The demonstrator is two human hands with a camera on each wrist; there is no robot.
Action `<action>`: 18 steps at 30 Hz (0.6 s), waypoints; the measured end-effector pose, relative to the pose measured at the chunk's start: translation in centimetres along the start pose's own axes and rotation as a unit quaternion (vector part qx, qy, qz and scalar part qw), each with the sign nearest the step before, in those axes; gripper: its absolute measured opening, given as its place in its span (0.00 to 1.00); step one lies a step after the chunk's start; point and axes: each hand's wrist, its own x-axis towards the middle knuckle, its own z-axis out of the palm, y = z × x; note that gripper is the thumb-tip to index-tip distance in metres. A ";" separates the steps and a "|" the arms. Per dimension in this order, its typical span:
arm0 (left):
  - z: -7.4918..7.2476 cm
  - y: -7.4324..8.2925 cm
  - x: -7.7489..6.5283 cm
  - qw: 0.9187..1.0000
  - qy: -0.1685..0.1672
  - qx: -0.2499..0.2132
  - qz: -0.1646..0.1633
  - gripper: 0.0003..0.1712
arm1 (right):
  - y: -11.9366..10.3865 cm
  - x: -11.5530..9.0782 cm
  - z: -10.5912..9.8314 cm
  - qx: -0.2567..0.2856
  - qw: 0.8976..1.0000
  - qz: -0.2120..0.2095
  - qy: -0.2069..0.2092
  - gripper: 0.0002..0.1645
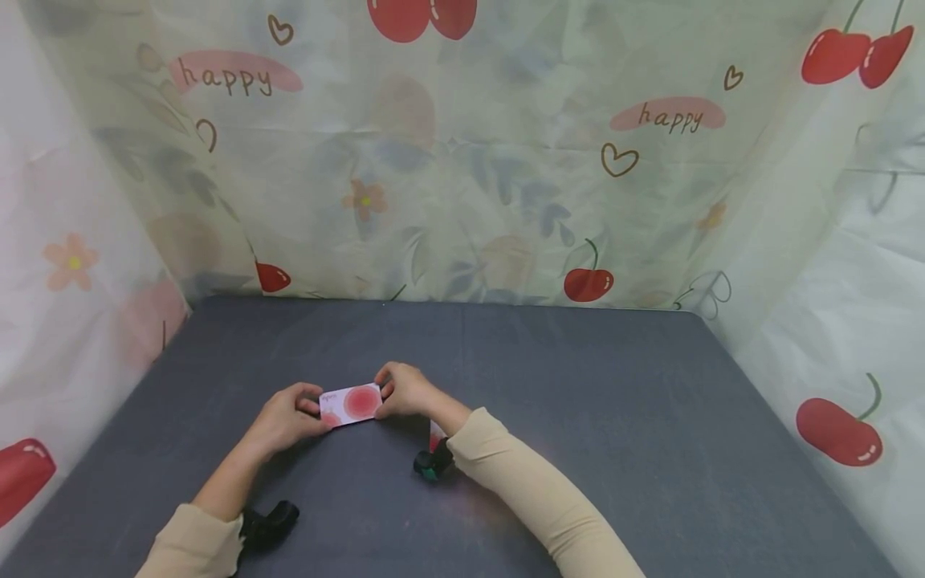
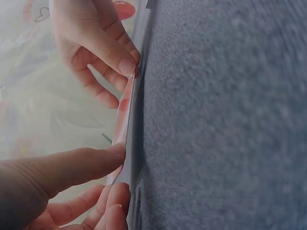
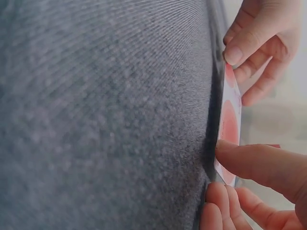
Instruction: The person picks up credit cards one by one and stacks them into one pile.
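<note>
A small pink-and-white card (image 1: 350, 405) with a large red circle printed on it is held between both hands, just above the dark table. My left hand (image 1: 289, 417) pinches its left end between thumb and fingers. At the opposite end, the thumb and fingers of my right hand (image 1: 408, 392) pinch it too. Seen nearly edge-on in the left wrist view, the card (image 2: 123, 112) looks thin and flat. The right wrist view shows the printed face of the card (image 3: 230, 115), with the right thumb lying on it.
A dark grey cloth covers the table (image 1: 650, 449). Below the right wrist, a red-and-white piece (image 1: 436, 435) is mostly hidden by the sleeve and black wrist camera (image 1: 432, 464). Curtains (image 1: 462, 160) with cherry prints enclose the back and sides.
</note>
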 end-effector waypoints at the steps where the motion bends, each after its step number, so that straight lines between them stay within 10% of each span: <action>1: 0.0 0.0 0.0 1.000 -0.001 -0.002 0.001 0.34 | 0.0 -0.1 -0.1 0.003 1.000 0.001 0.001 0.27; 18: 0.2 1.1 -0.6 0.999 -0.011 -0.047 0.024 0.36 | 0.7 -1.1 -1.5 0.041 0.999 -0.017 0.005 0.28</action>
